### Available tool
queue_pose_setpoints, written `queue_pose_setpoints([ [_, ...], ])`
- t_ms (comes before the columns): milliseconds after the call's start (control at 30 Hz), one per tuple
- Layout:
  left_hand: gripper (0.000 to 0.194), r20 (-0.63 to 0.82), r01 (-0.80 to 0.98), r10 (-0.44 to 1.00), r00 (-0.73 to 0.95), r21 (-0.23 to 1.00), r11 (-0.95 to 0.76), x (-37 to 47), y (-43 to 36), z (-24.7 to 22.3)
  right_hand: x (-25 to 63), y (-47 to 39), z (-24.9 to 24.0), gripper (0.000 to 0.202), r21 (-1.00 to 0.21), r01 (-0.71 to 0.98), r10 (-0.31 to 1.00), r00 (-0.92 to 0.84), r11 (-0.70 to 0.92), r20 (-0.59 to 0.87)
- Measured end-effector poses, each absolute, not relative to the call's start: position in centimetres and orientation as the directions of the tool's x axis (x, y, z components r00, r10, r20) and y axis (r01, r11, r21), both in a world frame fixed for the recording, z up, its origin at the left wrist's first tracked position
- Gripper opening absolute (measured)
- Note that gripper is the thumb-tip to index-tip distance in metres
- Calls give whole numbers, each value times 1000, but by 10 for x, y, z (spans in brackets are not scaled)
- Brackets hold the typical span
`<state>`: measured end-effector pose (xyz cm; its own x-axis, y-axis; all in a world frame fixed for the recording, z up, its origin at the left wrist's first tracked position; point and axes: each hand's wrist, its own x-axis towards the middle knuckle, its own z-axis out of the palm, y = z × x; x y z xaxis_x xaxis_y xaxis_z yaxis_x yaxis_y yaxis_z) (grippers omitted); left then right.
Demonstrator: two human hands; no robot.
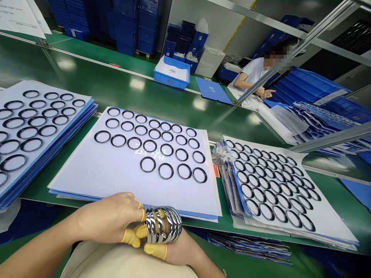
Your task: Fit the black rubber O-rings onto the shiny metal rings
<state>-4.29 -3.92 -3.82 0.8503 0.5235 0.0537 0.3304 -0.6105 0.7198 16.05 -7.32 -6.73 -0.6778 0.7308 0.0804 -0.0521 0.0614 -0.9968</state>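
A row of shiny metal rings (164, 224) stands on edge in my right hand (171, 251), low in front of my body. Yellow finger covers show on its fingertips, some seen through the rings. My left hand (121, 218), also with yellow finger covers, is bent closed at the left end of the row, its fingertips at the outermost ring; its exact grip is partly hidden. Just beyond my hands lies a white sheet (95, 170) on a blue-edged stack. Dark-rimmed rings (149, 146) lie on it in rows, with a shorter row nearest me.
Ring-covered sheets lie on a left stack (58, 154) and a right stack (333, 220). Crumpled clear plastic (222, 153) sits between stacks. Behind are a green conveyor surface (116, 87), a blue tray (171, 80), metal frame bars (333, 139) and a co-worker (255, 73).
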Motion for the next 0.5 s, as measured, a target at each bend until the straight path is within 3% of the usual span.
queue_pose_setpoints([
  [100, 38, -57, 371, 483, 874, 720, -587, -50, -37, -40, 159, -75, -68, 12, -980, 154, 763, -646, 127, -3],
  [200, 48, -90, 322, 428, 899, 798, -509, -50, -36, -38, 159, -74, -63, 15, -931, 275, 790, -613, 240, 22],
  [333, 58, -44, 171, 365, 930, 930, -326, -42, -37, -39, 162, -68, -51, 19, -846, 312, 769, -618, 432, 164],
  [500, 65, -4, 55, 294, 956, 984, -167, -37, -39, -52, 170, -60, -47, 34, -794, 223, 677, -676, 565, 292],
])
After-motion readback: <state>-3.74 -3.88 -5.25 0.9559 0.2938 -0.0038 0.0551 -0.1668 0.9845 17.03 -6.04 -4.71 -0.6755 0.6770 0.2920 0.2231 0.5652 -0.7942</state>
